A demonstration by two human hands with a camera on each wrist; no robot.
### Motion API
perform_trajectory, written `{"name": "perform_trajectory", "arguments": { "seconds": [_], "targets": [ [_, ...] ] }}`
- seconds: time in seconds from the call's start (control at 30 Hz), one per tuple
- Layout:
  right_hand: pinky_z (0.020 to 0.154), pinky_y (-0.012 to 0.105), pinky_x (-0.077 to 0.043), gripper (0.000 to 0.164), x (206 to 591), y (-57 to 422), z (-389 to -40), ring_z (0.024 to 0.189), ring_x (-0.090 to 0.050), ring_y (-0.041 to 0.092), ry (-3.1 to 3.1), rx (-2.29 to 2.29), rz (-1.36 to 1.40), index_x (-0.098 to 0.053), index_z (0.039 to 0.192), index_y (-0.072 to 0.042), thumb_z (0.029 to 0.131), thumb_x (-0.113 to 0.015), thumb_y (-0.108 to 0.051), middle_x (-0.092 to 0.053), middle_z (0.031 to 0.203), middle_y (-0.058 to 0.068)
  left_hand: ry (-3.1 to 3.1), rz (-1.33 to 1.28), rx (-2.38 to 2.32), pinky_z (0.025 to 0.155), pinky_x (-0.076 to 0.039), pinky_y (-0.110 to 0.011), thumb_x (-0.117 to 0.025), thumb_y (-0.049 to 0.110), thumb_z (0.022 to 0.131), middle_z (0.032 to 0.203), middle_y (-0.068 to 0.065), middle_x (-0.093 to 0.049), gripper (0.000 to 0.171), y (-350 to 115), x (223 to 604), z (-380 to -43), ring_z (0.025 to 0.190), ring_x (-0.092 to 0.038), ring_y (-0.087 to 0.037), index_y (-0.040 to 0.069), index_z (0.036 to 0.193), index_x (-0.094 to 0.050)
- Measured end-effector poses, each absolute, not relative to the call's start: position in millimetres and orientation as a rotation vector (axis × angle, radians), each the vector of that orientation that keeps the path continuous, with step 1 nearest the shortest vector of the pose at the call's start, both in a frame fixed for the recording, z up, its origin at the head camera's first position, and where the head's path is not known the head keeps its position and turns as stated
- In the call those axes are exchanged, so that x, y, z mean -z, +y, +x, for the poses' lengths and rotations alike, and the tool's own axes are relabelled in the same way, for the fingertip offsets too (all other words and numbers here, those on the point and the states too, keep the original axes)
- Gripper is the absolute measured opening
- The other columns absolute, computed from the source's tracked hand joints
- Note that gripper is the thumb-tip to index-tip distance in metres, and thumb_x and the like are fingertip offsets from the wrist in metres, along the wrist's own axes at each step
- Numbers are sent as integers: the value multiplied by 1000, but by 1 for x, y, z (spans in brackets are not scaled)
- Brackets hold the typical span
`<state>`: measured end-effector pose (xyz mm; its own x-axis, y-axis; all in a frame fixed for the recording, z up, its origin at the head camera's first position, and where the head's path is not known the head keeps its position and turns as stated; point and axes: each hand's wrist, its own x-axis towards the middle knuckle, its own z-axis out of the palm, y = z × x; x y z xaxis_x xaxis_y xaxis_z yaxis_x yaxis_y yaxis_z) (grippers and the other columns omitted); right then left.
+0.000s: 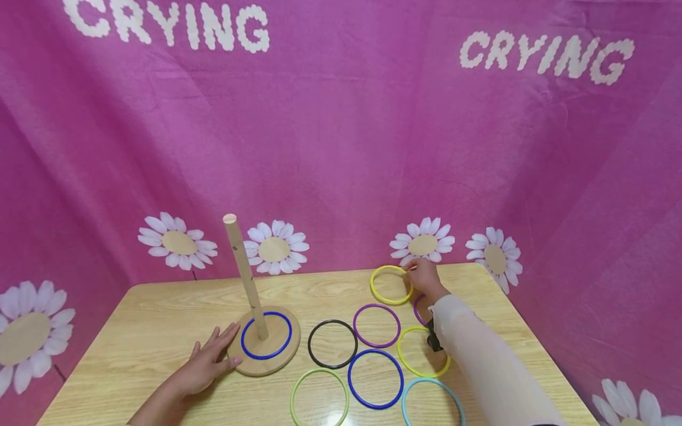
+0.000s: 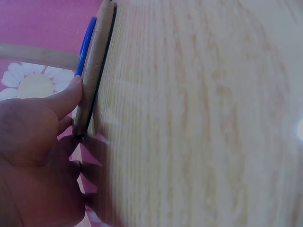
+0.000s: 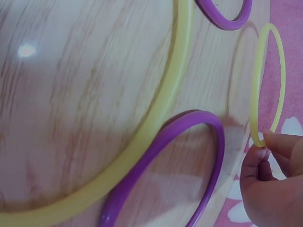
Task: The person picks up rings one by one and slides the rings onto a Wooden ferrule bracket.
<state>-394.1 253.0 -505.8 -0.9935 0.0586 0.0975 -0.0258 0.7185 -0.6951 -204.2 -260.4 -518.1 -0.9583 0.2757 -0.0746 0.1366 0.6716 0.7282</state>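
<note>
A wooden peg stand (image 1: 246,272) has an upright post on a round base (image 1: 285,361), with a blue ring (image 1: 290,338) around the post, lying on the base. My left hand (image 1: 205,364) touches the left edge of that base, its fingers spread and fairly straight; in the left wrist view the thumb (image 2: 71,97) lies against the rim. At the table's back right, my right hand (image 1: 425,277) pinches a yellow ring (image 1: 373,290) between thumb and fingers. The right wrist view shows this yellow ring (image 3: 256,85) tilted up, apart from the tabletop.
On the table (image 1: 176,319) lie a black ring (image 1: 309,349), purple rings (image 1: 354,325) (image 3: 220,156), another blue ring (image 1: 349,384), a second yellow ring (image 1: 399,358), a green ring (image 1: 293,396) and a light blue ring (image 1: 405,396). A pink curtain (image 1: 341,148) hangs behind.
</note>
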Motion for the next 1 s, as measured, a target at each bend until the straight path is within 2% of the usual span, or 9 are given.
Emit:
{"name": "perform_trajectory", "arguments": {
  "seconds": [0.33,0.7,0.83,1.0],
  "targets": [
    [76,30,-50,20,496,250,-392,93,-64,32,-2808,-1199,14,-70,100,10,83,-61,6,-69,92,21,2708,341,-1165,110,14,-79,-70,29,98,166,-26,-22,80,-260,518,-205,152,2,-57,-1,160,-30],
    [78,31,-55,16,482,235,-384,100,-68,38,-2792,-1300,146,-69,101,12,87,-66,6,-71,101,27,2710,349,-1169,110,14,-80,-70,29,98,166,-26,-22,80,-262,520,-206,152,2,-57,-1,160,-30],
    [72,25,-53,16,477,229,-383,93,-69,30,-2790,-1311,160,-71,101,10,87,-67,4,-73,98,24,2715,354,-1173,110,14,-80,-70,29,98,166,-26,-23,79,-262,520,-206,152,2,-58,-1,160,-30],
    [63,19,-49,14,470,219,-382,78,-61,17,-2752,-1407,197,-69,100,12,87,-67,5,-69,87,15,2700,351,-1179,109,15,-80,-70,28,99,166,-27,-22,79,-261,519,-205,152,3,-58,-1,160,-30]
  ]
}}
